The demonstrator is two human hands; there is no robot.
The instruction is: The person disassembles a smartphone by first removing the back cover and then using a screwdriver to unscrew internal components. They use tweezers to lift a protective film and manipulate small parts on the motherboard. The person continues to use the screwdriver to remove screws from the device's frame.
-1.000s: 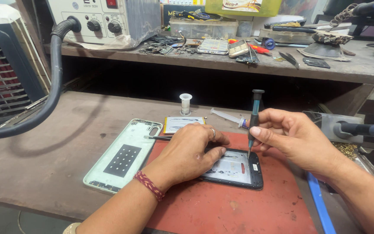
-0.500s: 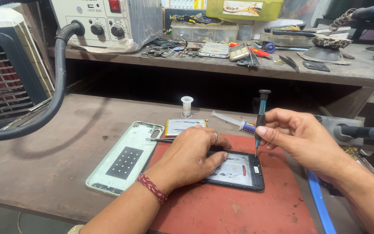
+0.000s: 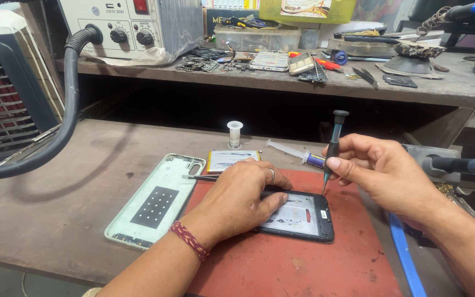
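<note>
An opened black phone (image 3: 303,217) lies on a red work mat (image 3: 303,264). My left hand (image 3: 243,201) rests flat on the phone's left part and holds it down; a red thread band is on that wrist. My right hand (image 3: 383,173) holds a slim dark screwdriver (image 3: 332,148) upright, its tip just above the phone's upper right corner. The phone's pale green back cover (image 3: 158,201) lies inside up on the bench, left of the mat.
Behind the mat lie a flat battery (image 3: 229,159), a small syringe (image 3: 295,153), a white spool (image 3: 235,133) and tweezers (image 3: 199,177). A black hose (image 3: 64,126) curves across the left. The rear shelf (image 3: 281,80) holds a power supply box (image 3: 133,25) and scattered tools.
My right hand has lifted the screwdriver slightly up and to the right, off the phone's corner. My left hand stays on the phone.
</note>
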